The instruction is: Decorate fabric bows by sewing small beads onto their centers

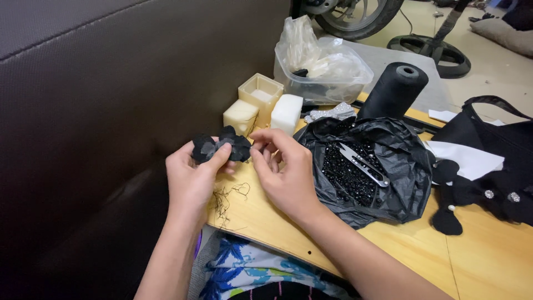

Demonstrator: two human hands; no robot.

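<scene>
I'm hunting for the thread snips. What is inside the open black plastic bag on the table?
Inside the black plastic bag lie many small black beads, with metal thread snips resting on top. Whatever lies beneath the beads and under the bag's folds is covered.

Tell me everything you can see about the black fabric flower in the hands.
The black fabric flower looks like soft matte cloth, with several rounded petals and a greyer patch near its middle. It is lifted above the wooden table, beside the cream blocks. The left hand pinches it with thumb on top; the right hand fingertips meet its right edge.
</scene>
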